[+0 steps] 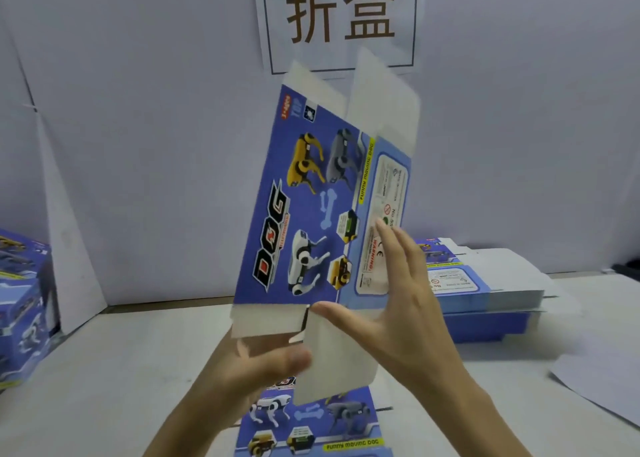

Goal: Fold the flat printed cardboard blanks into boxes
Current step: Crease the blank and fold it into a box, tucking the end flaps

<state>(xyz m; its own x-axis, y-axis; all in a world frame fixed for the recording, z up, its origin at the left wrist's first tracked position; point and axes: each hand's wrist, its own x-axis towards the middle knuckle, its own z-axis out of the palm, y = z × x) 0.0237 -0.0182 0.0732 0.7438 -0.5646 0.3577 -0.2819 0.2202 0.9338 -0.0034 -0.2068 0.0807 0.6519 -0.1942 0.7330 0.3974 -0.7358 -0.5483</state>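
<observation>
Background: a white wall panel carries a paper sign [341, 10] with two large brown characters. Below it is a pale counter [114, 370]. A stack of flat blanks [485, 294] lies on its right side. Assembled boxes [20, 301] in the same blue print stand at the far left. One more flat blank [311, 429] lies near the front edge beneath the forearms, and a loose white sheet [602, 380] lies at the right edge.

Item in hand: one cardboard blank [311, 197], blue and printed with robot dogs, is held upright in the air above the counter. White end flaps project at top and bottom.

Left hand [273, 359]: the grip is closed on the lower flap area, thumb on the near face. The fingers behind are hidden.

Right hand [398, 304]: the grip is wide, with fingers straight and spread, laid against the narrow side panel bearing the warning label.

Assessment: the step in hand appears to be opening the flattened sleeve into a tube, and the blank looks nearly flat. The next move likely calls for pressing the side panel over along its crease while the left hand steadies the lower end. The end flaps would then be tucked. Blur at the flaps limits finer reading.
</observation>
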